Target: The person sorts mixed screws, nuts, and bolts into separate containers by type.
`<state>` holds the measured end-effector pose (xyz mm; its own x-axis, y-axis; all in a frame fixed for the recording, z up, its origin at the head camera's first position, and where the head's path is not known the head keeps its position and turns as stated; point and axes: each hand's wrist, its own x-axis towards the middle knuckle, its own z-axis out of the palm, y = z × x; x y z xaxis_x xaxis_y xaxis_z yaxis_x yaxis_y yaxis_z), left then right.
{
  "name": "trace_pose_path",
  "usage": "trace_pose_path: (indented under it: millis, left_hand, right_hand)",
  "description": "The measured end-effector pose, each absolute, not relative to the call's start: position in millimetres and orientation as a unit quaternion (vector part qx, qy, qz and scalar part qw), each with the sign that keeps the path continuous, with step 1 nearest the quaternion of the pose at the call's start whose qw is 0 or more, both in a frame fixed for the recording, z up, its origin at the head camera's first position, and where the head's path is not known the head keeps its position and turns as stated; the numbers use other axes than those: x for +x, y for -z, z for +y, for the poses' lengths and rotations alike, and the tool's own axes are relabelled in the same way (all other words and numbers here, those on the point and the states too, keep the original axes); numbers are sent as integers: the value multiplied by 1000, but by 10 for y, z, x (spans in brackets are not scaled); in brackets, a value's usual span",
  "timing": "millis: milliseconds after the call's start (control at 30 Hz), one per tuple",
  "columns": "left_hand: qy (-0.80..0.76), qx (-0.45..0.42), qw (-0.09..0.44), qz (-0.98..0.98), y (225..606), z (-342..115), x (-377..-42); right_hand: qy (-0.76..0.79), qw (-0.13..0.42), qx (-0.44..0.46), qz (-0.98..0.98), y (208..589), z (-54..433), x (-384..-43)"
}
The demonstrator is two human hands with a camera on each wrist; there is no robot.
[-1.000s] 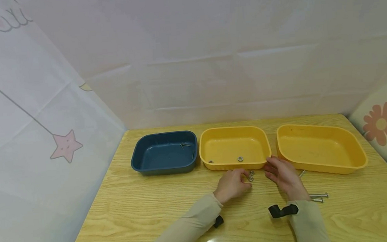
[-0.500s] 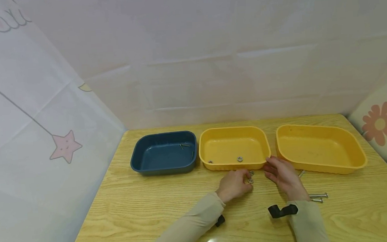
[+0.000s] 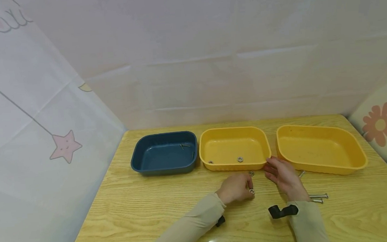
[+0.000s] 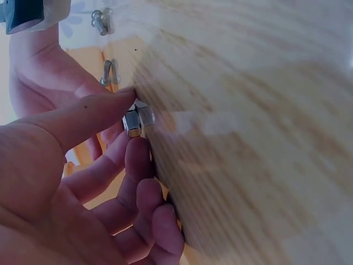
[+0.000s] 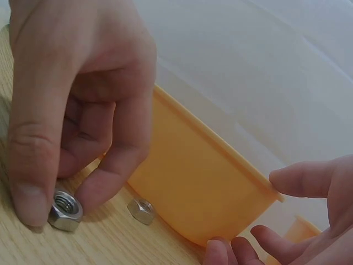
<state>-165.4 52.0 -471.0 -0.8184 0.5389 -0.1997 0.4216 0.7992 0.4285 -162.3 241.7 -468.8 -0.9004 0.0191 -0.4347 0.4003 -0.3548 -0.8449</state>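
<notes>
My left hand [image 3: 235, 187] is low over the wooden table, with thumb and index finger pinching a silver hex nut [image 5: 65, 211]. That nut stands tilted at the tabletop in the left wrist view. A second hex nut [image 5: 142, 211] lies on the table close to the front wall of the middle yellow bin [image 3: 235, 167]. My right hand [image 3: 285, 178] rests at this bin's front right corner. Its thumb [image 5: 300, 179] touches the rim, and the other fingers are loosely bent by the lower wall. Inside the bin are two more nuts, one of them this nut [image 3: 240, 159].
To the left stands a dark blue bin [image 3: 166, 171] containing several small screws [image 3: 185, 145]. Another yellow bin [image 3: 324, 167] is at the right. Long bolts [image 3: 318, 196] lie on the table beside my right wrist, with one more bolt [image 3: 302, 173] near the right bin.
My left hand has drawn one nut toward me, away from the other nut by the bin, and now pinches it. My right hand has stayed at the bin corner.
</notes>
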Motion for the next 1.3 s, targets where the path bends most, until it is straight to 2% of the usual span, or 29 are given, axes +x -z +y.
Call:
trace_pose_path:
  millis: [1300]
  left_hand:
    - [-182,229,196,936,4657,552,-1640]
  right_hand:
    - [803,119,194,551,4696,2429,-1635]
